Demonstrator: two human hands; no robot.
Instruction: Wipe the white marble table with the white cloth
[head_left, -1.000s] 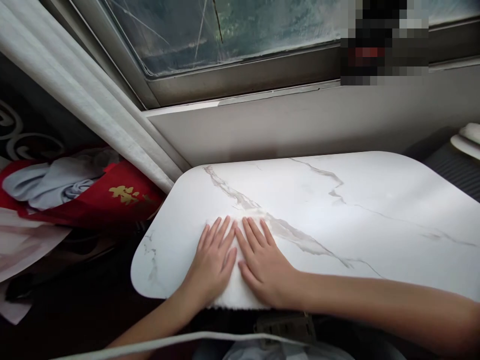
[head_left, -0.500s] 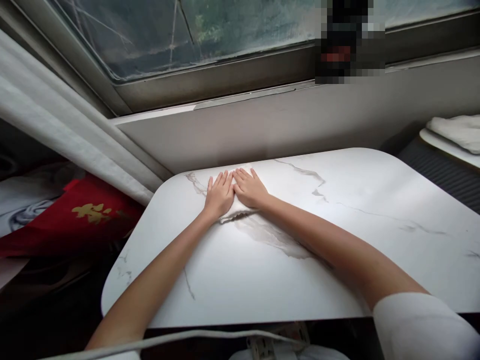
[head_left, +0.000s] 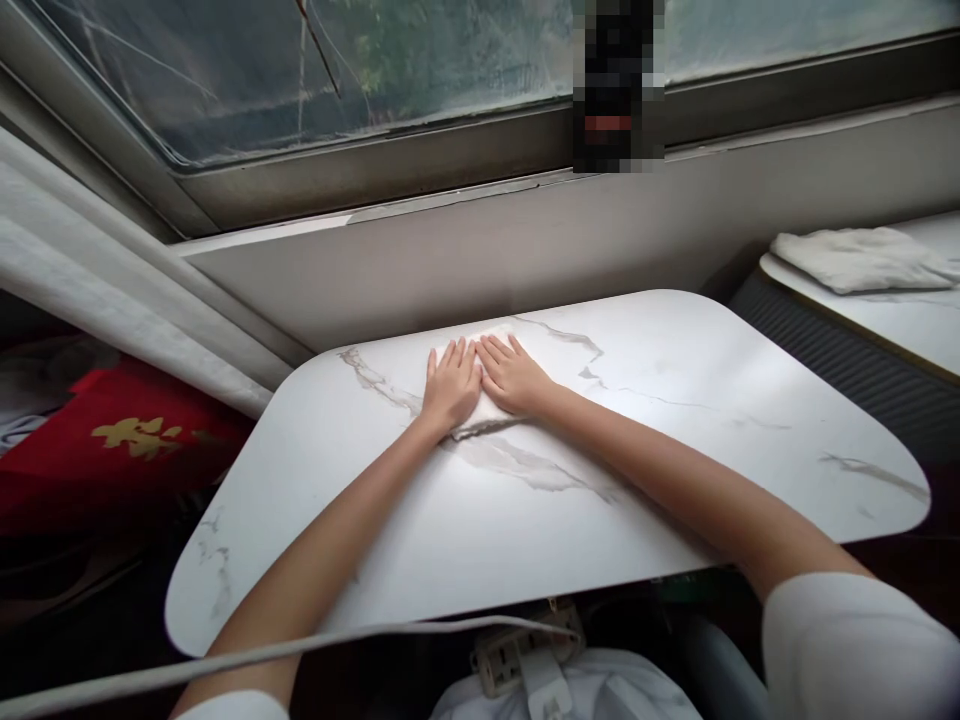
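Both hands lie flat on a folded white cloth (head_left: pixel 489 418), pressed against the white marble-patterned tabletop (head_left: pixel 405 560) near its far edge. My left hand (head_left: pixel 453 385) covers the cloth's left side, fingers stretched out and pointing away from me. From the right, my right hand (head_left: pixel 514 375) rests on it with fingers extended, angled toward the left one. The fingertips of the two hands nearly meet. Much of the cloth is hidden under the palms; its near edge shows just below them.
Beyond the table are a wall (head_left: pixel 420 250) and a window (head_left: pixel 450 70). A curtain (head_left: pixel 127 260) and a red cloth with gold lettering (head_left: pixel 112 440) are at left. Another white cloth (head_left: pixel 855 260) lies on a surface at right. A white cable (head_left: pixel 360 635) and a power strip (head_left: pixel 525 655) are near me.
My hands and the cloth have slid to the right over the tabletop, still pressed flat. The camera view has turned to the right, showing more of the table's right end.
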